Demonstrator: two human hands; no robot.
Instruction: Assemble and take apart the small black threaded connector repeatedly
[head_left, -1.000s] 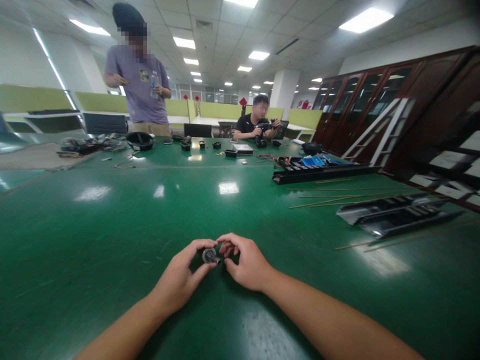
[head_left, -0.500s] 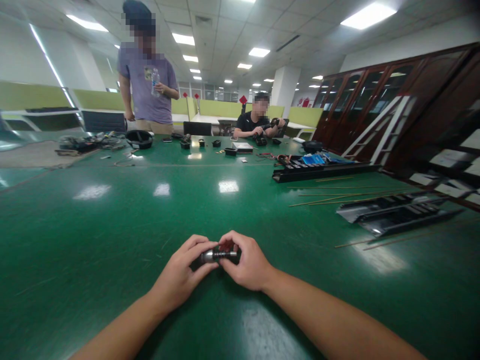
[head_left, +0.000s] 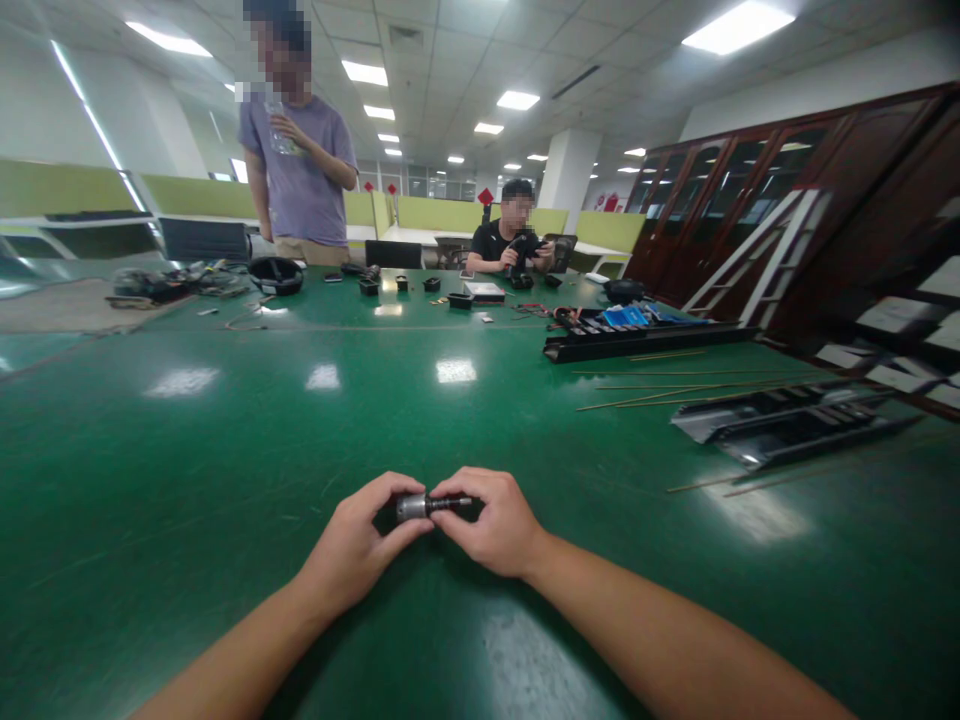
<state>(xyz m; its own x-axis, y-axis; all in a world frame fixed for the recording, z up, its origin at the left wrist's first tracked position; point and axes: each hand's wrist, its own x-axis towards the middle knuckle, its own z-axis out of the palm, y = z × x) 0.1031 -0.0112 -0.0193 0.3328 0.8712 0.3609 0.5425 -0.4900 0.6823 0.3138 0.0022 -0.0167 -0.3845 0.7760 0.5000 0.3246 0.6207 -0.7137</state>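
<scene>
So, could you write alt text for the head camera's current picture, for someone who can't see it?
A left hand holds a small metal part while the right hand pinches its narrow shaft at a green table. Across it, one person stands and another person sits.

Stepped metal part [head_left: 413, 507], roughly horizontal
</scene>
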